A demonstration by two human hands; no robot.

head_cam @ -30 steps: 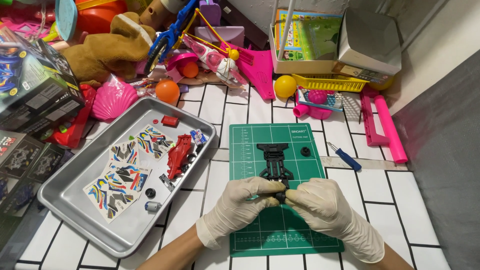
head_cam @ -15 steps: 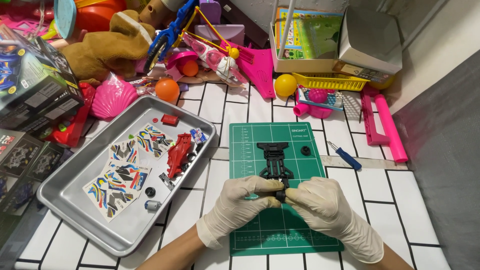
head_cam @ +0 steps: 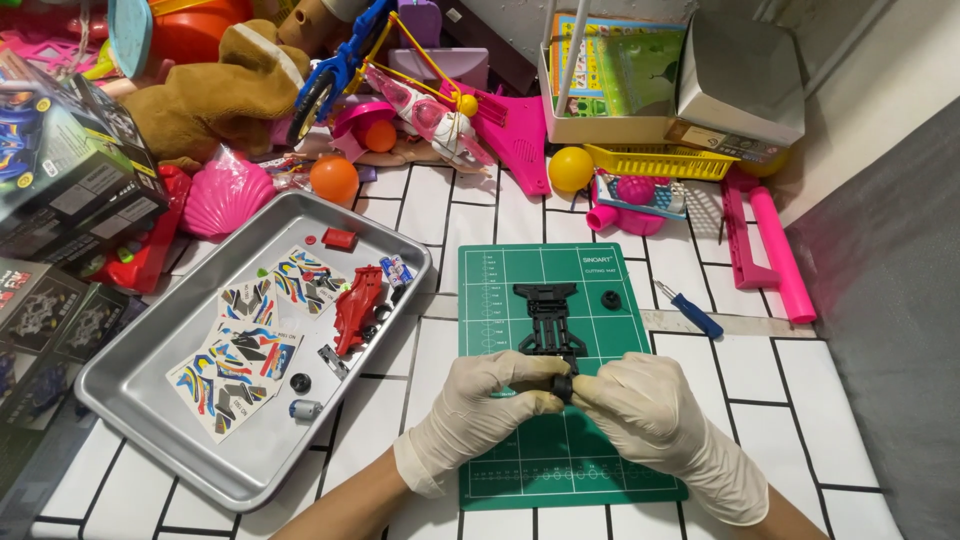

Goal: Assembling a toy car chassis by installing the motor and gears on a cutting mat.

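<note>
Nothing moved | both hands' grip pinches small black wheel [head_cam: 563, 385], apparently | chassis [head_cam: 549, 320] rear hidden

The near end of the flat black plastic chassis frame [head_cam: 548, 318] is covered by the gloved left hand [head_cam: 487, 400] and the gloved right hand [head_cam: 645, 408], so how it ends there cannot be told. The small black round part [head_cam: 563, 386] pinched between their fingertips shows only a sliver; its shape is unclear. Both forearms are cut off by the bottom edge. The dark printed cardboard boxes [head_cam: 60, 180] run off the left edge. The tiny silver cylinder [head_cam: 305, 408] in the grey metal tray [head_cam: 150, 420] is too small to identify.
</note>
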